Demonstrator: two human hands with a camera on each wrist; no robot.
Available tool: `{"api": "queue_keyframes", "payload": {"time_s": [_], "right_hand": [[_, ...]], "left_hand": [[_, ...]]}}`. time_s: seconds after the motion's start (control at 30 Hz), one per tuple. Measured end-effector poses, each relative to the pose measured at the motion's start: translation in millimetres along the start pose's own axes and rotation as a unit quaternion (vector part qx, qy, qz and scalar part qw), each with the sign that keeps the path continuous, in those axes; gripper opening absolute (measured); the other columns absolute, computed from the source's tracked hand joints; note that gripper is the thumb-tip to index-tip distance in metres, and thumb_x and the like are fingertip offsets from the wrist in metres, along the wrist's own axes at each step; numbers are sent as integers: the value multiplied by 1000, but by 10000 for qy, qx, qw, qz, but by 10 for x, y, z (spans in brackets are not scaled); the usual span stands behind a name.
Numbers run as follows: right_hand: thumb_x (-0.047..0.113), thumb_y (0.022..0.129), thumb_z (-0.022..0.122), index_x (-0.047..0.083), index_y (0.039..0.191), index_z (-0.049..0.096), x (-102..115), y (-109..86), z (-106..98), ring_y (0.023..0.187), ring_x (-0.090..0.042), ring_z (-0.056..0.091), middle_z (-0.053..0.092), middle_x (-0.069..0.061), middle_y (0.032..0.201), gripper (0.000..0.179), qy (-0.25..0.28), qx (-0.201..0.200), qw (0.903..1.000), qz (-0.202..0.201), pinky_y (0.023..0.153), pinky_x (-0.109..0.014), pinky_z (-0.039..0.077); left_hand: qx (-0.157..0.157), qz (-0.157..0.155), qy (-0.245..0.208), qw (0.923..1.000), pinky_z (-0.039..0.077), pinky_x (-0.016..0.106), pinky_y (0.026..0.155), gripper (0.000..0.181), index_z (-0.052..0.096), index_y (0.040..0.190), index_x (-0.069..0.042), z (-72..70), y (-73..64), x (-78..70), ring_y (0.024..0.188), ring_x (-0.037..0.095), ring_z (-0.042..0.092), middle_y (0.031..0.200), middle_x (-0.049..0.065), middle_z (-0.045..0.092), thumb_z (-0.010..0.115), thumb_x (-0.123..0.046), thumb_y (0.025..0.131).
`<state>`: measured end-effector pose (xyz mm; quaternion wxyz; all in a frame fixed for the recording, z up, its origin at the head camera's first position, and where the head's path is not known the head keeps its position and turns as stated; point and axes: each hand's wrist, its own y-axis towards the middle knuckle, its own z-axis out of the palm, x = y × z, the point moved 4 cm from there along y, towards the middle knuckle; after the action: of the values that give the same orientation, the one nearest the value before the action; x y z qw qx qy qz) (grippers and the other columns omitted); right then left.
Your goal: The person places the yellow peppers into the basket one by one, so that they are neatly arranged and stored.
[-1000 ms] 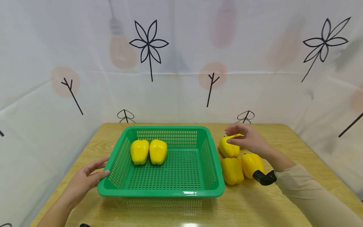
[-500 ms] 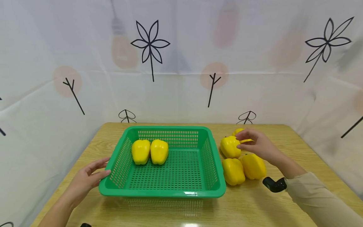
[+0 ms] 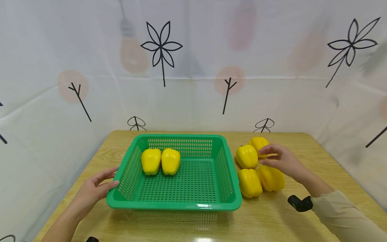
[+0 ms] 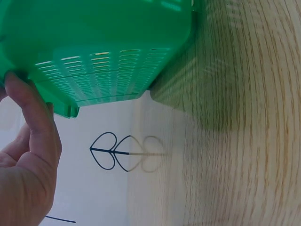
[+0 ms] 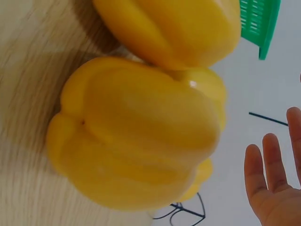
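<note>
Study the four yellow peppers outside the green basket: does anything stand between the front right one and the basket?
Yes: the front left pepper sits between the front right pepper and the green basket, whose raised right wall also stands in the way. Above both, the route looks open.

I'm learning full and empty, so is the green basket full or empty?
Neither: the basket is partly filled. Two yellow peppers sit inside, and much of its bottom shows bare.
</note>
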<state>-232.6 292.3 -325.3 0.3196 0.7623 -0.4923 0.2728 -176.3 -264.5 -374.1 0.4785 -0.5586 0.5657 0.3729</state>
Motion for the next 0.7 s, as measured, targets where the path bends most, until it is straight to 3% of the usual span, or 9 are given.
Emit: {"api": "queue_keyframes", "payload": {"time_s": [0.23,0.53,0.7], "right_hand": [[17,88,66,0,111,59,-140,-82,-45,98,-2,50,57,-12,111,29,-335,-75,9993,152,84,-17,43],[21,87,68,0,112,59,-338,-161,-58,102,-19,53,58,-13,113,33,-657,-88,9972,346,85,-27,46],[22,87,68,0,112,60,-433,-200,-55,100,-15,53,59,-14,112,34,-691,-114,9967,420,81,-25,46]], "left_hand": [[-46,55,-44,10000,50,31,81,64,31,146,-6,16,-14,-19,99,6,58,139,19,30,61,-24,92],[-91,24,-69,9999,51,33,81,64,32,145,-6,21,-19,-22,98,8,59,138,19,31,62,-24,91],[-76,14,-84,9999,51,33,81,65,31,145,-6,21,-30,-31,98,8,59,138,19,31,62,-24,91]]}}
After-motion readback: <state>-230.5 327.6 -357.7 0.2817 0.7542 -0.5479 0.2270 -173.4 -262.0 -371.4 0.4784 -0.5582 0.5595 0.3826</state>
